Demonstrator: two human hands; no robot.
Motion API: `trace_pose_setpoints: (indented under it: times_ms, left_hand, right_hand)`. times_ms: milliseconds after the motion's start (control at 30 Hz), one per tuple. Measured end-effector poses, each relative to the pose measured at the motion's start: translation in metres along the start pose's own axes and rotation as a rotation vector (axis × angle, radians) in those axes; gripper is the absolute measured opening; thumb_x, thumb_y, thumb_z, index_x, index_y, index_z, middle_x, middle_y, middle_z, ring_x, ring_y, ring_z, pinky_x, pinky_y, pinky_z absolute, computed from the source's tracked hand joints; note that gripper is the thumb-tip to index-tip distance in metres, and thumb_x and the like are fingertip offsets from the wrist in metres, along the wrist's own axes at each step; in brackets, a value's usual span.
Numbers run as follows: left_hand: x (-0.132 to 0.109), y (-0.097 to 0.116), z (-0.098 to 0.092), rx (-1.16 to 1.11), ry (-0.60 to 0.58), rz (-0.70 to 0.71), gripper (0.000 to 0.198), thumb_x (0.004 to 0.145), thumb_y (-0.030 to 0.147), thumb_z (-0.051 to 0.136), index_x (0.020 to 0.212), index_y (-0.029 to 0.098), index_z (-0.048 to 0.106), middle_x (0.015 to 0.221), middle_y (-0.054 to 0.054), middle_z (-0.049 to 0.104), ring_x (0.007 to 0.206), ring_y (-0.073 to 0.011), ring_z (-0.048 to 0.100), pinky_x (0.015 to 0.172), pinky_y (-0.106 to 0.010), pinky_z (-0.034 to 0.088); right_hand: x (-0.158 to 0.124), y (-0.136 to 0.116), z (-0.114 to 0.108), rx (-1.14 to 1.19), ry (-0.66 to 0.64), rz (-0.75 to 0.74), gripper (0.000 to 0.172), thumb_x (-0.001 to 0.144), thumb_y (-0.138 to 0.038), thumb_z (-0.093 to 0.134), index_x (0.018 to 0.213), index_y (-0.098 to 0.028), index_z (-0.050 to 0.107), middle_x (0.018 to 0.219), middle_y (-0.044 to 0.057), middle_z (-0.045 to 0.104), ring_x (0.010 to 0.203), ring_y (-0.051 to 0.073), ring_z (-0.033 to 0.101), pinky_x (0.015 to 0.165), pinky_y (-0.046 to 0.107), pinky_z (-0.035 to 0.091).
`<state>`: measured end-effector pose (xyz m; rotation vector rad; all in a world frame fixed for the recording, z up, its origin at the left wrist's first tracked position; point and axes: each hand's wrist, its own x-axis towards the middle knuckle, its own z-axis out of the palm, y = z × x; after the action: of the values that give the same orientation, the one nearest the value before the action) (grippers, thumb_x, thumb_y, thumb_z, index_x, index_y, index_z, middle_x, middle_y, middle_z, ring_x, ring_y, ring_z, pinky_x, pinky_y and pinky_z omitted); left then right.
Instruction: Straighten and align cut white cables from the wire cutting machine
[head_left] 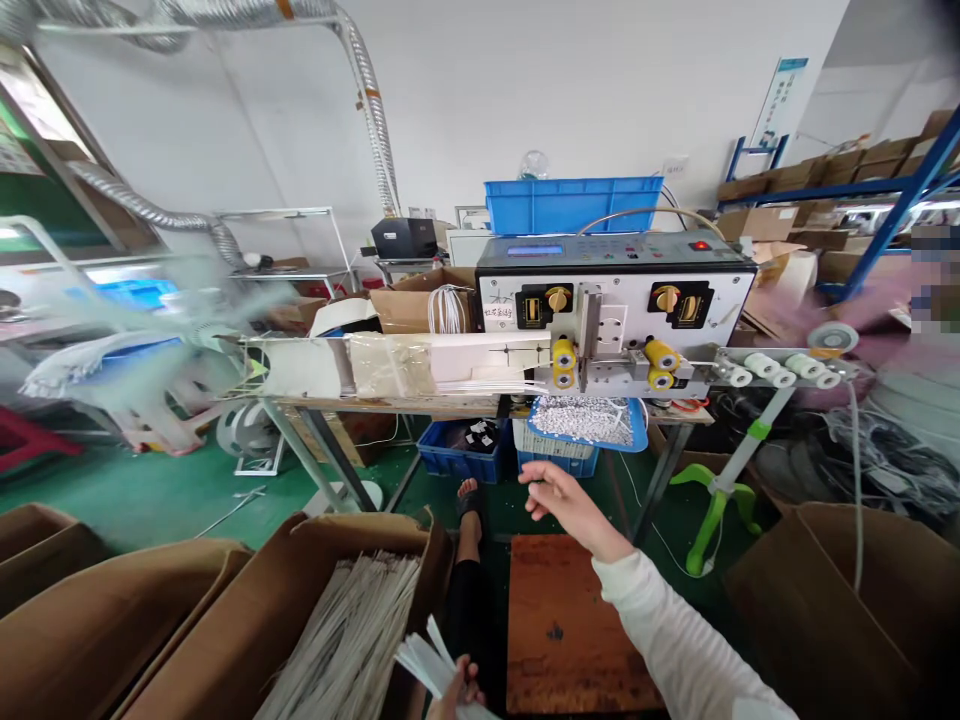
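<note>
At the bottom edge, my left hand (pixel 459 690) is closed around a bundle of white wires (pixel 426 655); part of the hand is cut off by the frame. Beside it, a cardboard box (pixel 300 540) holds many long white wires (pixel 349 625). My right hand (pixel 559 500) is held out in the air with its fingers apart and loosely bent, nothing in them. Beyond it stands a wire cutting and stripping machine (pixel 499 345) with yellow rollers (pixel 564 360). Several white wires (pixel 480 387) lie along the pale trough (pixel 390 365) on its left.
A wooden stool (pixel 577 630) stands below my right arm. Under the machine sits a blue tray (pixel 641 430) of small white scraps. A green-footed stand (pixel 724 490) with white guide rollers (pixel 780 370) is at the right. More cardboard boxes (pixel 112 620) flank me.
</note>
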<state>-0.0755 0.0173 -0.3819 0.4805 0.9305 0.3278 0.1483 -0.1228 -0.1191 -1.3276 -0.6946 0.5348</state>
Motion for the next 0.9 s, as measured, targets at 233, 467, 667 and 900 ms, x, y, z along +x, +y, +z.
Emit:
trace_pose_setpoints:
  times_ms: [233, 467, 667, 900]
  left_hand:
    - [-0.071, 0.051, 0.055, -0.075, -0.234, 0.106, 0.047, 0.054, 0.031, 0.093, 0.085, 0.016, 0.062, 0.071, 0.003, 0.055, 0.050, -0.0037, 0.039, 0.052, -0.020, 0.041]
    - [-0.110, 0.050, 0.096, -0.046, -0.346, 0.149, 0.045, 0.056, 0.036, 0.091, 0.084, 0.016, 0.062, 0.068, 0.004, 0.052, 0.048, -0.0030, 0.034, 0.050, -0.020, 0.035]
    - [-0.111, 0.037, 0.101, -0.055, -0.377, 0.187, 0.047, 0.057, 0.041, 0.090, 0.084, 0.017, 0.060, 0.063, 0.005, 0.052, 0.043, -0.0018, 0.031, 0.047, -0.020, 0.032]
    - [-0.111, 0.035, 0.099, -0.052, -0.388, 0.202, 0.046, 0.059, 0.042, 0.089, 0.086, 0.018, 0.061, 0.063, 0.004, 0.053, 0.043, -0.0028, 0.033, 0.046, -0.020, 0.033]
  right_hand:
    - [0.055, -0.029, 0.022, 0.404, 0.251, -0.036, 0.047, 0.070, -0.040, 0.078, 0.112, -0.026, 0.061, 0.122, 0.005, 0.057, 0.080, 0.012, 0.063, 0.062, 0.025, 0.052]
    - [0.091, -0.037, 0.036, 0.601, 0.459, -0.035, 0.040, 0.068, -0.033, 0.076, 0.106, -0.024, 0.064, 0.126, 0.005, 0.058, 0.085, 0.013, 0.063, 0.063, 0.023, 0.052]
    - [0.113, -0.041, 0.041, 0.649, 0.526, -0.017, 0.029, 0.069, -0.031, 0.069, 0.097, -0.025, 0.061, 0.110, 0.002, 0.062, 0.087, 0.013, 0.062, 0.060, 0.021, 0.049]
    - [0.129, -0.048, 0.044, 0.651, 0.619, -0.022, 0.017, 0.070, -0.028, 0.065, 0.080, -0.023, 0.052, 0.108, 0.000, 0.062, 0.097, 0.015, 0.059, 0.061, 0.020, 0.046]
